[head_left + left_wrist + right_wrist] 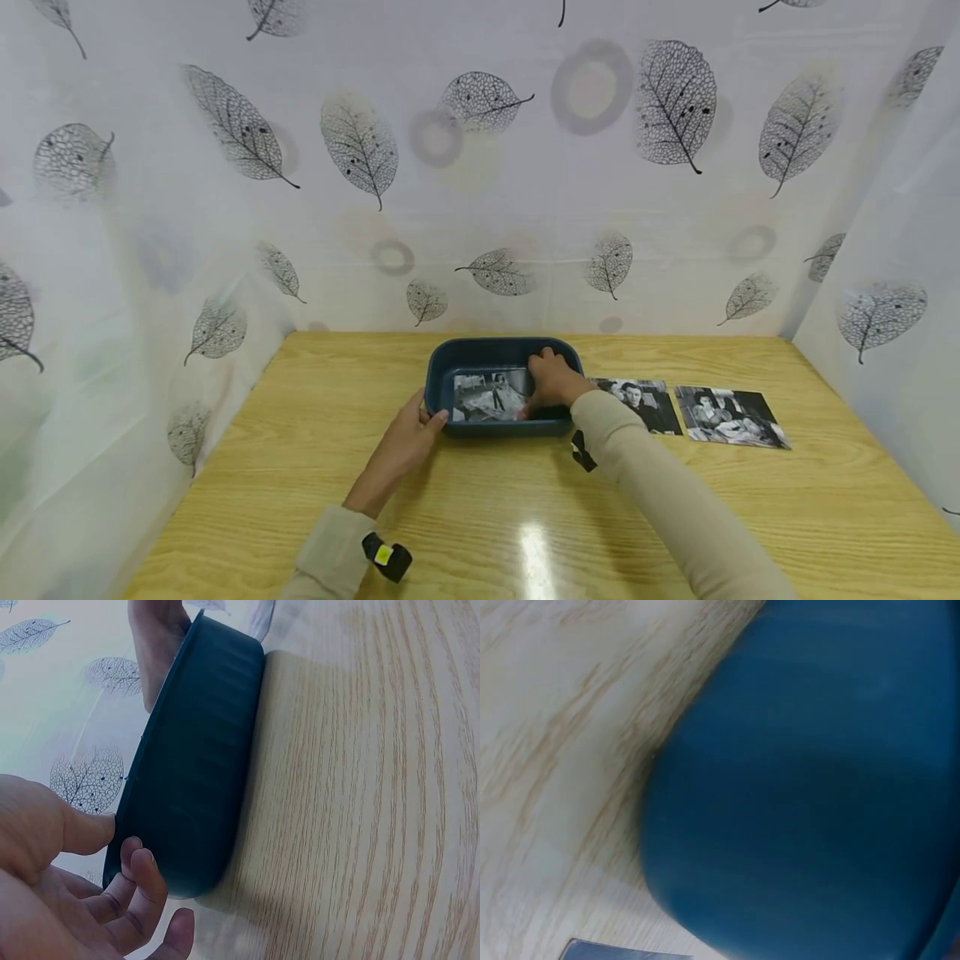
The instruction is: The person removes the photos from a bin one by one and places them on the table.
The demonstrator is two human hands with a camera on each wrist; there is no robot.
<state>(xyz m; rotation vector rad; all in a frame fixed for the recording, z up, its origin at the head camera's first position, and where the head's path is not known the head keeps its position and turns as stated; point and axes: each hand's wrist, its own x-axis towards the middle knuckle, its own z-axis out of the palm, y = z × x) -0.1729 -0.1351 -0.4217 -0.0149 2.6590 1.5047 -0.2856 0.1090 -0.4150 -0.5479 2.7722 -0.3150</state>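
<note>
A dark blue plastic tub point(480, 430) with rounded corners stands on the table. My left hand point(405, 440) holds its left end, thumb at the rim and fingers curled against the outer wall, as the left wrist view shows up close. Inside the tub lies a black-and-white photograph point(483, 398). My right hand point(553, 382) reaches down into the tub from the right, its thumb and fingers bent about the photograph's right end, which the hand hides. In the right wrist view the tub's outer wall point(795, 795) fills most of the picture and blocks sight of that hand.
Two more black-and-white prints lie flat right of the tub: a portrait print point(645, 407), partly behind the right forearm, and a group print point(731, 417). The wooden table point(330, 375) ends at a leaf-patterned curtain point(495, 208) behind and on both sides.
</note>
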